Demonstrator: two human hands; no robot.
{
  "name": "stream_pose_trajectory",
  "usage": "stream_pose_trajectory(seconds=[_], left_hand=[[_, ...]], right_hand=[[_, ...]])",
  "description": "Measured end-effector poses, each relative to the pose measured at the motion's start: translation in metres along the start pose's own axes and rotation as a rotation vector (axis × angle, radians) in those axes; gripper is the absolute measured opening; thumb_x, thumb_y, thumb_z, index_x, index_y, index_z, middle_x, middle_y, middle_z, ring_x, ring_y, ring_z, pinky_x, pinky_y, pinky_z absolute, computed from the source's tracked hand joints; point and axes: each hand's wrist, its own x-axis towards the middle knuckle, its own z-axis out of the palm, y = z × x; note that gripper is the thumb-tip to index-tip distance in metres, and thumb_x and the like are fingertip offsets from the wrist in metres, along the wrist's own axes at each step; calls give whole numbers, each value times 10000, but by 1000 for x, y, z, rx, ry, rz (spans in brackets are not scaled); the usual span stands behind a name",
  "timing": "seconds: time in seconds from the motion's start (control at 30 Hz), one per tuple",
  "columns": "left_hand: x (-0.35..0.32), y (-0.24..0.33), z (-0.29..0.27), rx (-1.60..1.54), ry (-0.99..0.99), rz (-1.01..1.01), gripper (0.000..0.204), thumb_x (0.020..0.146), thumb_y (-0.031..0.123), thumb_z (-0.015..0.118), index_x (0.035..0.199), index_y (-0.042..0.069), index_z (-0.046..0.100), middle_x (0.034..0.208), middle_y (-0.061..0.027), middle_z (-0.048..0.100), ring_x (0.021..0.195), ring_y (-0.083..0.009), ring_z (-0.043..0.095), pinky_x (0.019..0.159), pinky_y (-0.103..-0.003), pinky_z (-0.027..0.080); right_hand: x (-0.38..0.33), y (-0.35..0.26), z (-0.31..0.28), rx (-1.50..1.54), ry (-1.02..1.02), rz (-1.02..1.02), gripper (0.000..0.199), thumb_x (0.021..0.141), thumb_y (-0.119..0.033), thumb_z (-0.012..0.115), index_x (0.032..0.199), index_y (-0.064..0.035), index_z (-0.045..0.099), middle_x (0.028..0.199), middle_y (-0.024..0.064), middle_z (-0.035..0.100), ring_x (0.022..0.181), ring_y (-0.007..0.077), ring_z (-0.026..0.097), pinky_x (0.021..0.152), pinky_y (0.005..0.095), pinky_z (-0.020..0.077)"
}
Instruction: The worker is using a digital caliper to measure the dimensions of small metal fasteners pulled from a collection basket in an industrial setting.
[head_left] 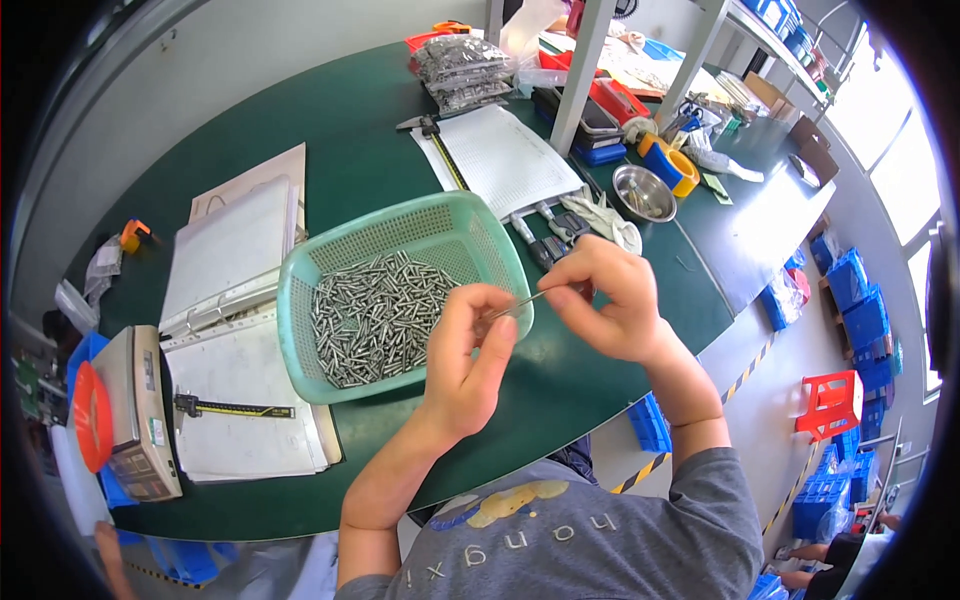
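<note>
Left hand [465,370] and right hand [615,300] were held close together at the right end of the basket [290,335]; the fingers [477,299] of both were closed in pinches on a thin metal rod [527,300], which bridged the small gap between the hands; its ends were covered by the fingertips, and whether a further piece sat inside the left grip could not be made out; the left hand hid the basket's near right corner, so contact with the rim could not be told.

The basket, pale green plastic with perforated walls and rounded corners, stood near the middle of the near edge of the green, smooth-topped bench [590,378]; it held a loose heap of short, shiny, cylindrical metal pins [375,320], partly masked by the left hand.

Toward the bench's left end lay an open binder [225,307] with a metal spine; a caliper [235,408] rested across its near sheets; beyond the basket a second caliper [447,155] lay on a gridded sheet [515,165], entries illegible; a round polished metal bowl [645,192], contents unclear, stood toward the bench's right edge, beside crumpled white fabric [612,225].
</note>
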Motion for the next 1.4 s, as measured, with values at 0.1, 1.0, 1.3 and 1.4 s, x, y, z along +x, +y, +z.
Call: stream_pose_trajectory(seconds=[0.1,1.0,1.3,1.4], left_hand=[[6,8,-10,-79,101,31,210,837,83,494,1032,26,440,767,13,440,651,-19,372,537,-156,319],[10,16,-17,-67,-5,44,160,807,91,473,920,-15,511,726,4,498,581,-27,385,513,-175,315],[11,16,-18,31,10,70,181,836,99,446,942,-30,516,780,-30,529,632,-43,438,559,-185,360],[10,15,-19,55,12,52,182,836,99,454,942,-32,520,781,-34,528,638,-49,444,572,-189,368]], right_hand=[[3,5,1,42,137,4,62,726,-9,594,786,-22,581,674,30,513,508,83,453,445,217,348],[21,-9,14,7,33,-68,148,716,23,617,850,-7,563,695,56,520,540,97,480,497,216,405],[10,5,26,525,179,115,258,750,75,570,976,2,469,966,101,589,744,75,541,632,204,451],[11,3,26,432,170,17,258,731,85,585,947,2,472,964,110,594,725,82,545,618,207,453]])
